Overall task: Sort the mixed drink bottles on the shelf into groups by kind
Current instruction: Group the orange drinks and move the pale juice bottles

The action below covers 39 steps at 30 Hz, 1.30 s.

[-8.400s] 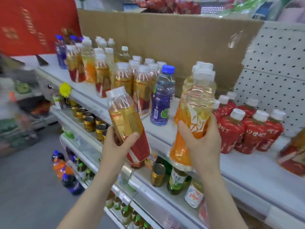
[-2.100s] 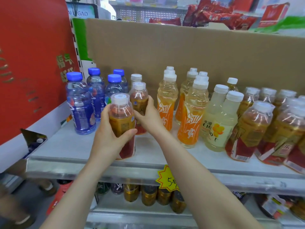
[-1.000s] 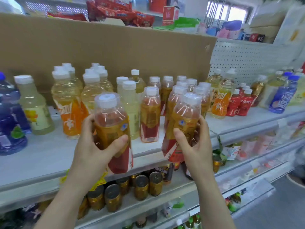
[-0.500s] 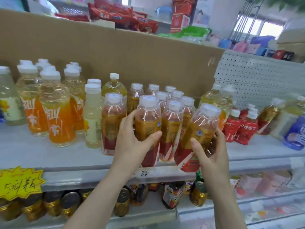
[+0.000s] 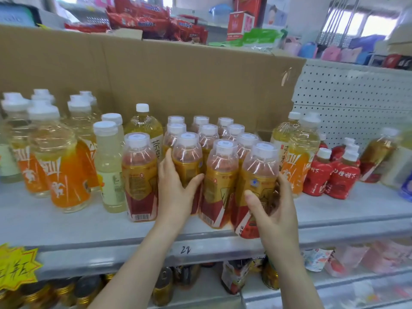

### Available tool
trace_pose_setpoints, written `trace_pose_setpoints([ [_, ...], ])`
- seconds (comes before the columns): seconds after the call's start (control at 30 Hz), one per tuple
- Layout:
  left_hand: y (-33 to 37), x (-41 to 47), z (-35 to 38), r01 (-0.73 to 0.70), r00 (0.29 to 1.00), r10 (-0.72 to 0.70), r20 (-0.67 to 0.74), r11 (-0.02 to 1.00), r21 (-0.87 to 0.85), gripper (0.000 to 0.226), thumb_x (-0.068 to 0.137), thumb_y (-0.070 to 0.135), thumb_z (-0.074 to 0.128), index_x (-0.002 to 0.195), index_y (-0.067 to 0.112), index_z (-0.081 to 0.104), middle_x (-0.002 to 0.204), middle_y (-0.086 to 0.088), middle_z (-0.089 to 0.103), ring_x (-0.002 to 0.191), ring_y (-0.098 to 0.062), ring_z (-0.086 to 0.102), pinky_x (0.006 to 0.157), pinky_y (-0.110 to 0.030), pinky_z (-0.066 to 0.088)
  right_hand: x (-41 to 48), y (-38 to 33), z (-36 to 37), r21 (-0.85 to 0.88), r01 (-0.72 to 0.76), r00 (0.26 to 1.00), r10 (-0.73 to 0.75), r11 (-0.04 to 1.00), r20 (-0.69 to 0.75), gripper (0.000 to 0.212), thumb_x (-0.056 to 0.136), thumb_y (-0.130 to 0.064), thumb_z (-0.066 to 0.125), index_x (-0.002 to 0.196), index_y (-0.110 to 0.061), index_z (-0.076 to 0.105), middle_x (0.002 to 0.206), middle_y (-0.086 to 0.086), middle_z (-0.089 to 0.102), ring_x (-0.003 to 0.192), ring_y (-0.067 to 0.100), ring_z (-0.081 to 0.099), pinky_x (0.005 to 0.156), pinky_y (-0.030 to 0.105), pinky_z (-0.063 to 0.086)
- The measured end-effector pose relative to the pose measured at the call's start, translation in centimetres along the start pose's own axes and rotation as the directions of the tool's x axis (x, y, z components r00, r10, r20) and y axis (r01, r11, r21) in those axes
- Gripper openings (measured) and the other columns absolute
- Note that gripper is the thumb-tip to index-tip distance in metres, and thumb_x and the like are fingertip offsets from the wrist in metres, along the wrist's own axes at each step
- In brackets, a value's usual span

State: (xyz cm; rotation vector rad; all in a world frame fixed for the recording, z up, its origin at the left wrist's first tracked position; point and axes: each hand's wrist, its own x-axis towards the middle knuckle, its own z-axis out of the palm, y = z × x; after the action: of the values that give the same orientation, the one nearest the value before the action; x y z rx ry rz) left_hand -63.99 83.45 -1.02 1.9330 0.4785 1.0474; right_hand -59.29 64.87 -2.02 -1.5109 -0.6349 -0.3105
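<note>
My left hand [image 5: 176, 195] grips a gold-and-red tea bottle [image 5: 188, 159] standing in the front row of a cluster of the same kind [image 5: 223, 181] on the grey shelf [image 5: 89, 221]. My right hand [image 5: 270, 210] grips another gold-and-red tea bottle [image 5: 258, 172], tilted at the shelf's front edge on the right of that cluster. One more bottle of this kind [image 5: 139, 175] stands just left of my left hand.
Orange-label bottles [image 5: 60, 166] and a pale yellow bottle [image 5: 109, 166] stand at the left. Red bottles [image 5: 332, 172] and an orange-label bottle [image 5: 299, 157] stand at the right. Cardboard [image 5: 178, 85] backs the shelf. Cans [image 5: 162, 286] fill the lower shelf.
Both hands have carried their tea bottles forward to the cluster; the left bottle now stands in the front row and the right one meets the shelf edge.
</note>
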Motion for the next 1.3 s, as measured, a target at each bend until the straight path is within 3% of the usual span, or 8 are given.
trace_pose_setpoints([
  [0.13,0.1,-2.1,0.0,-0.152,0.988,0.155,-0.001,0.97,0.19,0.092,0.096,0.021,0.06,0.157,0.024,-0.009,0.167,0.004,-0.004,0.151,-0.006,-0.005,0.125,-0.039,0.015,0.7,0.6,1.0,-0.046,0.021,0.999,-0.022,0.999,-0.027,0.06,0.088,-0.033,0.071,0.132,-0.055,0.036,0.13,-0.039,0.046,0.126,-0.015,0.045,0.098,0.006,0.039],
  [0.3,-0.2,-3.5,0.0,-0.456,0.883,0.463,0.077,0.809,0.371,0.089,0.086,0.037,0.07,0.156,0.01,0.023,0.165,-0.01,0.013,0.155,-0.026,0.002,0.123,-0.044,0.018,1.6,1.7,2.3,-0.067,0.062,0.997,-0.064,0.996,-0.037,0.061,0.09,-0.02,0.073,0.134,-0.046,0.039,0.128,-0.03,0.045,0.123,-0.013,0.046,0.096,0.003,0.038],
  [0.4,-0.6,-3.1,0.3,-0.455,0.876,0.474,0.092,0.747,0.485,0.094,0.077,0.036,0.081,0.154,0.01,0.032,0.162,-0.014,0.021,0.153,-0.036,0.004,0.121,-0.052,0.02,2.2,2.7,3.1,-0.105,0.079,0.996,-0.082,0.991,-0.021,0.062,0.091,-0.019,0.072,0.143,-0.027,0.04,0.132,-0.016,0.045,0.125,-0.011,0.043,0.098,0.004,0.037],
  [0.63,-1.3,-2.6,0.3,-0.436,0.868,0.491,0.076,0.678,0.592,0.094,0.073,0.028,0.085,0.152,0.014,0.036,0.158,-0.012,0.026,0.152,-0.039,0.008,0.12,-0.052,0.023,4.7,4.2,4.0,-0.243,0.156,0.986,-0.136,0.957,0.097,0.074,0.099,-0.025,0.06,0.158,-0.017,0.016,0.15,-0.007,0.033,0.139,0.0,0.032,0.108,0.006,0.024],
  [0.83,-0.9,-2.9,-0.1,-0.423,0.881,0.459,0.114,0.657,0.624,0.092,0.076,0.029,0.083,0.153,0.016,0.035,0.158,-0.012,0.028,0.152,-0.039,0.008,0.121,-0.052,0.024,5.6,4.2,3.3,-0.376,0.182,0.974,-0.114,0.909,0.196,0.076,0.098,-0.03,0.058,0.158,-0.019,0.012,0.152,0.003,0.037,0.137,0.014,0.04,0.11,0.032,0.039],
  [1.03,-0.8,-3.7,-2.6,-0.486,0.859,0.492,0.143,0.693,0.533,0.058,0.084,0.016,0.073,0.139,0.016,0.055,0.151,-0.008,0.043,0.146,-0.034,0.028,0.109,-0.042,0.043,5.3,2.1,2.7,-0.491,0.136,0.99,-0.137,0.861,0.033,0.066,0.098,-0.038,0.061,0.152,-0.019,0.028,0.149,0.008,0.044,0.135,0.027,0.046,0.11,0.053,0.041],
  [1.17,-1.8,-3.9,-6.6,-0.48,0.864,0.496,0.084,0.761,0.437,0.042,0.088,0.015,0.066,0.13,0.016,0.063,0.137,-0.005,0.056,0.126,-0.025,0.049,0.099,-0.035,0.05,4.3,-1.8,5.0,-0.484,0.231,0.94,-0.322,0.844,-0.113,0.062,0.098,-0.027,0.057,0.151,-0.012,0.028,0.141,0.018,0.045,0.13,0.035,0.045,0.112,0.051,0.037],
  [1.3,-4.0,-3.4,-13.4,-0.456,0.857,0.515,-0.02,0.777,0.433,0.034,0.09,0.014,0.068,0.124,0.018,0.068,0.125,-0.001,0.062,0.113,-0.022,0.056,0.096,-0.028,0.048,2.4,-5.0,11.1,-0.462,0.362,0.898,-0.436,0.81,-0.061,0.052,0.098,-0.019,0.059,0.144,-0.005,0.04,0.134,0.02,0.048,0.125,0.036,0.048,0.105,0.053,0.041],
])
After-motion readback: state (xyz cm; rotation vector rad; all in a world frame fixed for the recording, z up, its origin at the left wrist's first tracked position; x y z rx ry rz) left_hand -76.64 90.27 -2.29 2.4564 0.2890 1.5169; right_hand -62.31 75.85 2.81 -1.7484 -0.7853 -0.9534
